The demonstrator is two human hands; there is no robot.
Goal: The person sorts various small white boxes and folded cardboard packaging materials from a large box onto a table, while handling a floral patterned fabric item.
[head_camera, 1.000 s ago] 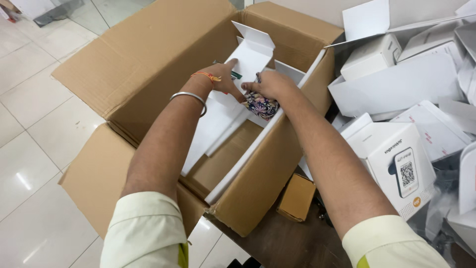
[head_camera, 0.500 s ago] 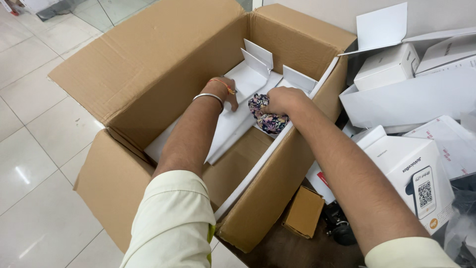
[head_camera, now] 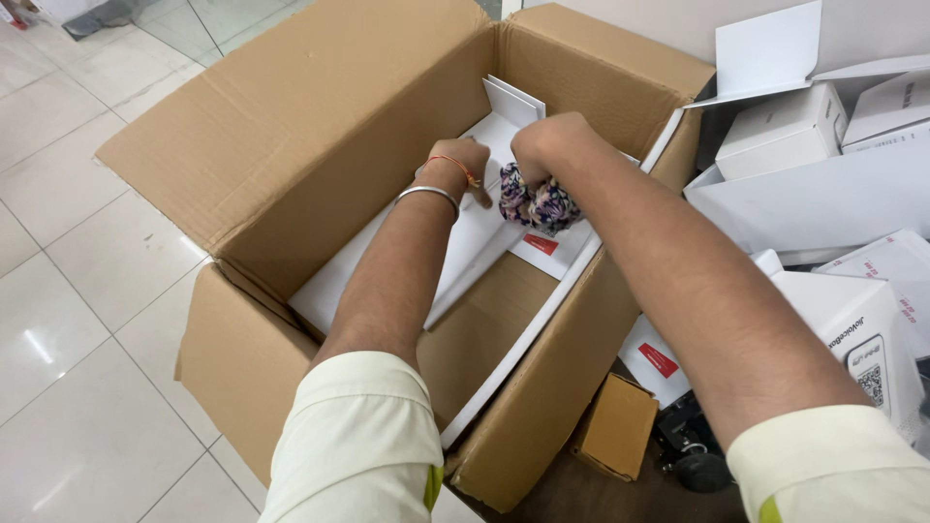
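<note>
Floral cloth (head_camera: 539,201) inside cardboard box (head_camera: 291,126)

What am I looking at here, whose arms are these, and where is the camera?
There is no machine here: a person wears a camera on the head, so this single view looks down along their own two bare arms. Both reach into a big brown cardboard box standing open on a pale tiled floor.

The left hand, with a metal bangle and an orange thread on the wrist, presses on flat white folded cartons stacked inside the box. The right hand closes its grip on a bunched piece of flowered cloth, held just above those cartons.

To the right lie many more white boxes, some open, and a small brown box sits low beside the big one.
</note>
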